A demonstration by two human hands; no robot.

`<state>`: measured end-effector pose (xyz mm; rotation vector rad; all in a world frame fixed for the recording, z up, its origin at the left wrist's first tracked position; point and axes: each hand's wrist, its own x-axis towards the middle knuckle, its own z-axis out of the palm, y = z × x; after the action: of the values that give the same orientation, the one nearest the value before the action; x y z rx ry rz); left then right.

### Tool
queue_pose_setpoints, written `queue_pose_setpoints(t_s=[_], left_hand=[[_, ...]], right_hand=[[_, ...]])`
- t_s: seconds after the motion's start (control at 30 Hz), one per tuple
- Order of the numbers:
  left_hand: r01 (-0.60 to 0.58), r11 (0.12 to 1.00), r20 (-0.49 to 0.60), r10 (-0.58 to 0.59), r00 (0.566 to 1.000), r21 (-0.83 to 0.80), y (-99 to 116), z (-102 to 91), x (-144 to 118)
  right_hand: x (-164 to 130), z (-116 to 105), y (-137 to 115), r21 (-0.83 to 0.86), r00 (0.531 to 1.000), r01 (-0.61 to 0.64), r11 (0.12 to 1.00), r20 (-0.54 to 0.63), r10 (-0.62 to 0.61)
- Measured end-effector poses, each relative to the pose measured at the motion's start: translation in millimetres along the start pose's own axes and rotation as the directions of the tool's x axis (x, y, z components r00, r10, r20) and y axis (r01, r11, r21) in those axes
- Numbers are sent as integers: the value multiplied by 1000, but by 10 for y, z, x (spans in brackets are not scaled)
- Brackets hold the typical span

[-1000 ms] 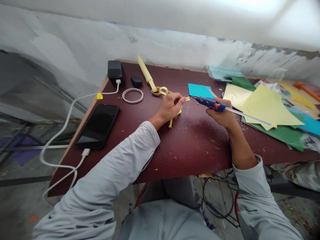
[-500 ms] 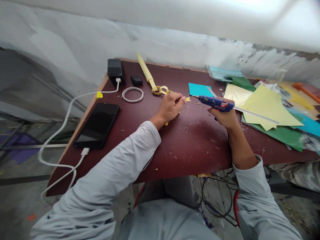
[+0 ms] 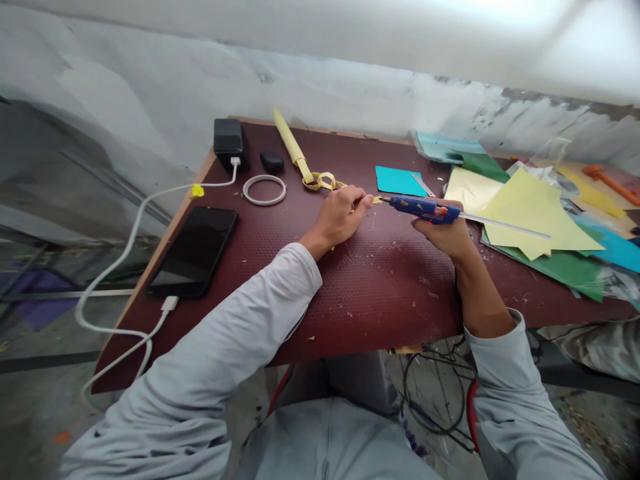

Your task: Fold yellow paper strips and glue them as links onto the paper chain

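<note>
My left hand (image 3: 341, 215) pinches a narrow yellow paper strip (image 3: 377, 199), whose end pokes out past the thumb. Most of the strip is hidden by the fingers. In my right hand (image 3: 447, 230) is a blue hot glue gun (image 3: 423, 209) with a clear glue stick (image 3: 505, 225) sticking out of its back. The gun's nozzle points left, at or right beside the strip's end; contact cannot be made out. Beyond my left hand lie linked yellow paper loops (image 3: 326, 180), which run up to a pointed yellow paper piece (image 3: 289, 137).
Left on the maroon table (image 3: 395, 293) are a black phone (image 3: 195, 250), a white ring (image 3: 264, 190), a black power adapter (image 3: 229, 143) and a white cable (image 3: 113, 270). A turquoise sheet (image 3: 397, 181) with a blade lies behind the gun. Coloured paper sheets (image 3: 543, 210) pile up at right.
My right hand has brought the glue gun a little left and down, so its nozzle is now at the strip's end. My left hand has hardly moved.
</note>
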<state>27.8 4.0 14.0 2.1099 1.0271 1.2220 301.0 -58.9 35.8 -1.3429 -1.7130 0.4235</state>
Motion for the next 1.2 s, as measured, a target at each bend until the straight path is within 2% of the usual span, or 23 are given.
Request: queue_pose_setpoints(t_s=[0.27, 0.5, 0.77, 1.03, 1.2], left_hand=[[-28, 1000, 4, 28, 1000, -7, -3, -7, -5], [-61, 998, 1, 61, 998, -1, -42, 11, -9], [-68, 998, -10, 68, 998, 6, -83, 22, -14], [-27, 1000, -14, 27, 1000, -9, -70, 26, -5], [-11, 1000, 2, 11, 1000, 7, -50, 12, 1]], right_hand=[[9, -9, -44, -14, 1000, 4, 1000, 27, -4], [7, -13, 13, -15, 999, 29, 999, 36, -29], [76, -41, 69, -49, 998, 30, 998, -56, -33], [44, -67, -65, -53, 998, 38, 998, 59, -35], [16, -61, -29, 5, 999, 33, 999, -5, -33]])
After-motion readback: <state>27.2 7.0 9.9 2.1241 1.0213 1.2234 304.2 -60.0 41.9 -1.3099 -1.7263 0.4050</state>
